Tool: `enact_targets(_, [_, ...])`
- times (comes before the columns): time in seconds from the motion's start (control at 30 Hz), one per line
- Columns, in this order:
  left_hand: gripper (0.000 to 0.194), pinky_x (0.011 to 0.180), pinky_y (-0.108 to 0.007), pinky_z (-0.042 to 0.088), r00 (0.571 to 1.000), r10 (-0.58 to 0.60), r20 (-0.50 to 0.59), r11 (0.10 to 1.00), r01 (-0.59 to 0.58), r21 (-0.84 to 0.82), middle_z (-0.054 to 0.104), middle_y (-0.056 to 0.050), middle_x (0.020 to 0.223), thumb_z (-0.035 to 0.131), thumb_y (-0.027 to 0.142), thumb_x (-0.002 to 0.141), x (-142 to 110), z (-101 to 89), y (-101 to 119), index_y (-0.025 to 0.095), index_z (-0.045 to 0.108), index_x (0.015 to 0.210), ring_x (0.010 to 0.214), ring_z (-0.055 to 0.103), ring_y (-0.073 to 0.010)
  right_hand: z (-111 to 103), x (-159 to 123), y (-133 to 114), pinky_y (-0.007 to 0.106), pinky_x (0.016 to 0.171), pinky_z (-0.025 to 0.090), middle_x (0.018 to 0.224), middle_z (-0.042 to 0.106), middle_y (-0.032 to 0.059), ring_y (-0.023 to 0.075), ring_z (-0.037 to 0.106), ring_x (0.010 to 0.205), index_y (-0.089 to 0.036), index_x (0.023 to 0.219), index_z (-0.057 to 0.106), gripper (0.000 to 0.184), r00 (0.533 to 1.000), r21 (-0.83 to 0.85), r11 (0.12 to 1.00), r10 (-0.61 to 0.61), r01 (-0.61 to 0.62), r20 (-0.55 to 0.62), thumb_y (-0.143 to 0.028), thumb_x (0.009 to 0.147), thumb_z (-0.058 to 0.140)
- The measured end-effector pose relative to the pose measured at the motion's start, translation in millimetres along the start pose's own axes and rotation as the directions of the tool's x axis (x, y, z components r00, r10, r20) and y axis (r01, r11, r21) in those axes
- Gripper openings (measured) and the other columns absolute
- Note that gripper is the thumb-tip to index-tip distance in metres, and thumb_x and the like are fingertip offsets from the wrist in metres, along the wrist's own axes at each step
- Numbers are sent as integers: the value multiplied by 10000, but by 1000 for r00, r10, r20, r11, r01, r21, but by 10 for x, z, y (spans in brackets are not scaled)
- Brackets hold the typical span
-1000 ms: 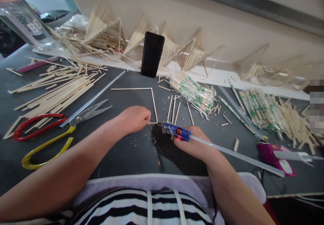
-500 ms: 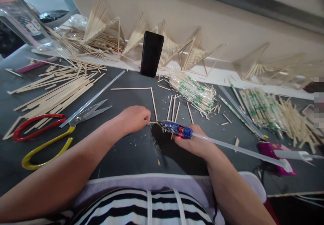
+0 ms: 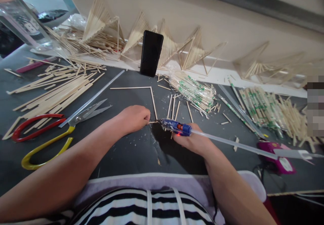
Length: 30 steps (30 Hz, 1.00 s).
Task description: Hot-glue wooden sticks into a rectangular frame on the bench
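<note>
My left hand [image 3: 134, 118] is closed in a pinch on the end of a thin wooden stick [image 3: 152, 121] lying on the dark table [image 3: 121, 150]. My right hand [image 3: 193, 141] is wrapped round a blue glue gun [image 3: 175, 127] with a long clear glue stick [image 3: 233, 145] trailing from its back. The gun's nozzle touches the stick's end, right at the lower corner of an L-shaped stick frame [image 3: 151, 93]. A small red light glows under the gun.
Red and yellow-handled shears [image 3: 45, 125] lie at the left beside a pile of loose sticks [image 3: 55, 90]. A black phone [image 3: 151, 53] leans against stick structures by the wall. Wrapped chopstick bundles [image 3: 194, 91] and a purple packet [image 3: 278, 156] lie to the right.
The glue gun's rear and its clear glue stick have swung slightly upward and away. My left hand has kept its pinch in the same place.
</note>
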State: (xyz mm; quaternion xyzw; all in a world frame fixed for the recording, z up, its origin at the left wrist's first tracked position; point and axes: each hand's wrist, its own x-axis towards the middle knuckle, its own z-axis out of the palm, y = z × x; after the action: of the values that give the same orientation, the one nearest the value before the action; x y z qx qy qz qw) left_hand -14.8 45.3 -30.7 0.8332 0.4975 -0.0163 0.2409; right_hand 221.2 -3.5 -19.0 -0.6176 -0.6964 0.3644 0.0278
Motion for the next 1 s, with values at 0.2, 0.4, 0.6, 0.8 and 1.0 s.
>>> enact_targets(0.2, [157, 593, -264, 341, 1000, 16, 6, 1000, -16, -15, 662, -31, 780, 498, 244, 753, 4, 4, -21, 194, 635, 694, 711, 579, -170, -90, -64, -41, 221, 448, 287, 476, 473, -22, 98, 404, 480, -178, 533, 523, 200, 999, 8, 1000, -7, 7, 36, -320, 673, 533])
enact_targets(0.4, [160, 592, -263, 332, 1000, -5, 10, 1000, 5, -19, 660, -31, 779, 494, 255, 750, -3, -7, -8, 191, 630, 695, 708, 573, -167, -88, -69, -11, 211, 440, 303, 476, 503, -21, 99, 443, 471, -168, 552, 553, 195, 999, 80, 997, -19, 15, 48, -314, 682, 540])
enact_targets(0.6, [156, 596, -263, 331, 1000, 7, 15, 1000, -7, -22, 662, -30, 791, 490, 239, 746, 3, -8, -5, 195, 634, 709, 721, 573, -166, -132, -100, 2, 225, 472, 385, 541, 592, 14, 133, 547, 507, -161, 632, 605, 210, 994, 347, 936, 29, -63, 102, -366, 670, 587])
enact_targets(0.8, [160, 606, -259, 336, 1000, -10, 22, 1000, 10, -1, 668, -29, 819, 487, 231, 746, -4, -26, 16, 198, 643, 733, 742, 577, -164, -38, 13, -30, 233, 505, 423, 678, 670, 54, 145, 591, 582, -165, 673, 628, 232, 1000, 771, 636, -24, 16, -2, -396, 674, 613])
enact_targets(1.0, [145, 575, -247, 334, 999, -15, 31, 998, 16, -55, 656, -9, 746, 509, 242, 726, -14, -67, -4, 207, 650, 728, 668, 559, -147, 145, 69, -90, 237, 523, 478, 1026, 699, 94, 174, 654, 722, -164, 833, 682, 231, 997, 923, 381, -33, -57, 75, -298, 645, 680])
